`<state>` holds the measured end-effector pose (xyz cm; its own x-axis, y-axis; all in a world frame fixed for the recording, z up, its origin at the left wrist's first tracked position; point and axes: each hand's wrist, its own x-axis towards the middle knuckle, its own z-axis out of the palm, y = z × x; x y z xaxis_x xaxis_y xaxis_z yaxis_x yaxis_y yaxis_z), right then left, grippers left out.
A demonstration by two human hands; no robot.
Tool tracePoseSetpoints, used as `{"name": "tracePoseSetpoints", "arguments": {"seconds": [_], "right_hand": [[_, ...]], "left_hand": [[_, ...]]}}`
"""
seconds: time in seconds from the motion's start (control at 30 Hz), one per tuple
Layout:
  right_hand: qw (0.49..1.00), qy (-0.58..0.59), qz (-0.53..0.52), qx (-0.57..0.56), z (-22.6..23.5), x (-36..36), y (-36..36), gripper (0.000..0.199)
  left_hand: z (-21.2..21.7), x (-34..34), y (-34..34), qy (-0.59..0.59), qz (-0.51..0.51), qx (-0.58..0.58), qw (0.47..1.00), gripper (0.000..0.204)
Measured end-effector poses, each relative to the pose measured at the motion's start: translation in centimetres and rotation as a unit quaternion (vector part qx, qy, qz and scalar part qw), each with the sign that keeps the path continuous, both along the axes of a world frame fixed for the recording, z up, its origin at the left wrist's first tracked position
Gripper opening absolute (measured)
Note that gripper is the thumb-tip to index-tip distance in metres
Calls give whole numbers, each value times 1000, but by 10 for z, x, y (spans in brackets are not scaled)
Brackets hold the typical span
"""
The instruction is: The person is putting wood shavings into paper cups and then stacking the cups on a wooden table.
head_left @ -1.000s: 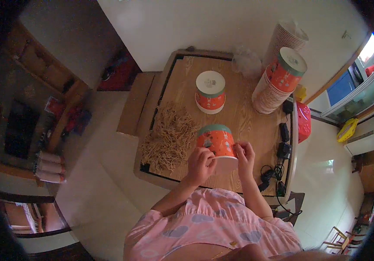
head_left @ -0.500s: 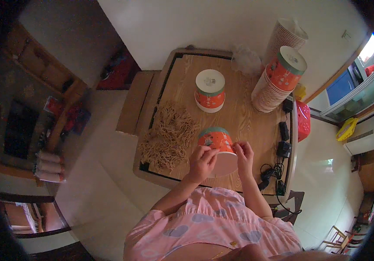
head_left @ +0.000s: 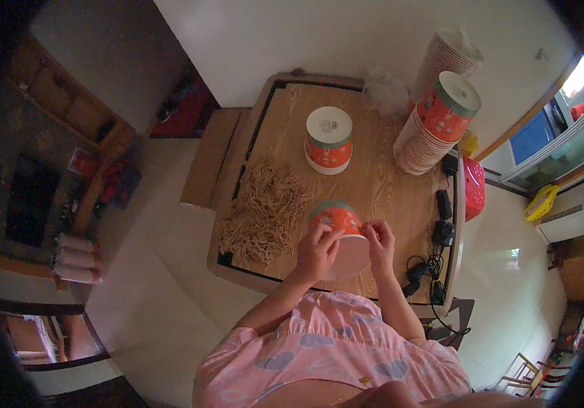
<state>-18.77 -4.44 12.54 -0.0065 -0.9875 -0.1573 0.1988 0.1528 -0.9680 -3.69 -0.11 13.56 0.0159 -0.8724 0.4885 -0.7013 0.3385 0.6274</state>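
Observation:
A paper bucket (head_left: pixel 343 215), orange-red with a green band and a white inside, tilts at the near edge of the table, its mouth toward me. My left hand (head_left: pixel 317 251) is closed at the left of its rim, thumb and fingers pinched against the printed side. At the right of the rim my right hand (head_left: pixel 379 246) pinches the same way. Whether the fingertips also hold something thin cannot be made out. Left of the bucket lies a tangled heap of tan cords (head_left: pixel 266 212). Farther back stands an upside-down paper bucket (head_left: pixel 328 139) on the tabletop.
Tall nested stacks of paper buckets (head_left: pixel 417 146) stand at the table's back right, by a crumpled clear plastic bag (head_left: pixel 385 94). Black power adapters and cables (head_left: pixel 434 262) line the right edge of the wooden table (head_left: pixel 380 183). A cardboard box (head_left: pixel 211 160) sits beyond the left edge.
Both hands stay at the bucket's rim with only slight finger shifts. The bucket has barely moved; the other things stand as before.

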Motion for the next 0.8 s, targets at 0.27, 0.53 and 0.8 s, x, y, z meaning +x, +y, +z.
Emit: {"name": "tracePoseSetpoints", "arguments": {"seconds": [0.27, 0.53, 0.8], "right_hand": [[999, 46, 15, -7, -9, 0, 0, 7], [996, 80, 27, -34, -16, -4, -5, 9], [997, 62, 16, -51, -6, 0, 3, 6]], "left_hand": [[-7, -3, -1, 61, 30, 29, 997, 29], [-16, 0, -3, -20, 15, 22, 999, 25], [-21, 2, 4, -8, -6, -8, 1000, 30]]}}
